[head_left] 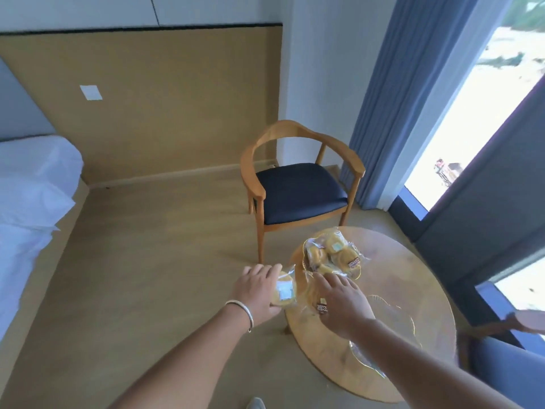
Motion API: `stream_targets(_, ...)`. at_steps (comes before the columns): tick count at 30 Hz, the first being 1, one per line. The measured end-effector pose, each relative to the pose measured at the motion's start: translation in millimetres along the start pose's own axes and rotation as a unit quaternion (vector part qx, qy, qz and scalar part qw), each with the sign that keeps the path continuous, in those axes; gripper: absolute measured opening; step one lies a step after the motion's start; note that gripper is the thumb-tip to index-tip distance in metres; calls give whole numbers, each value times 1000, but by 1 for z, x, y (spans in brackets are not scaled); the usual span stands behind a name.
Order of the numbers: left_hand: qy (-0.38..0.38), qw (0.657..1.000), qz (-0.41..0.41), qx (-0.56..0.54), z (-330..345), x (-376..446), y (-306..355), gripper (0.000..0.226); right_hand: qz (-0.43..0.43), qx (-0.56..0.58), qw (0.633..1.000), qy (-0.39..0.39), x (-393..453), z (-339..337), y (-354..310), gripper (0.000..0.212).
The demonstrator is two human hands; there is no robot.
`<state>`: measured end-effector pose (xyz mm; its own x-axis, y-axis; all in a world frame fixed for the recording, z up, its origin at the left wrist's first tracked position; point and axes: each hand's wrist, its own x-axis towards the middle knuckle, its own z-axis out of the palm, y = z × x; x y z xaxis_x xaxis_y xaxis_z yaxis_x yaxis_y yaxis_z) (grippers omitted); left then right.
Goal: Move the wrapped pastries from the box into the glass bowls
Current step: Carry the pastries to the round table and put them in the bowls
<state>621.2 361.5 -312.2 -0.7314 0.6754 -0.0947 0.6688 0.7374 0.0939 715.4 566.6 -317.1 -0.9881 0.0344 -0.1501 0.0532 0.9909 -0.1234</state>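
Note:
My left hand [256, 290] holds a wrapped round pastry [284, 290] just off the left edge of the round wooden table [413, 276]. My right hand [343, 302] grips another wrapped pastry [317, 301] above the table's left side. Farther back, a glass bowl [303, 264] holds a pile of several wrapped pastries [333, 255]. A second glass bowl [392, 315] sits by my right wrist, and a third glass bowl [365, 361] lies partly under my right forearm. No box is in view.
A wooden armchair [295, 184] with a dark seat stands behind the table. A bed [29, 208] is at the left, blue curtains [407, 98] and a window at the right. Another person's hand [528, 318] shows at the right edge.

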Motion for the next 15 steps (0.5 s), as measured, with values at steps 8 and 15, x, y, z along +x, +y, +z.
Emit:
stream_targets(8,-75,983,169,-5,20,96,38,63,155,48,986,-30,-12,16,56,74)
stream_targets(15,-134,955,264,15,44,149,108,59,260,92,959,-65,-41,47,121,84)
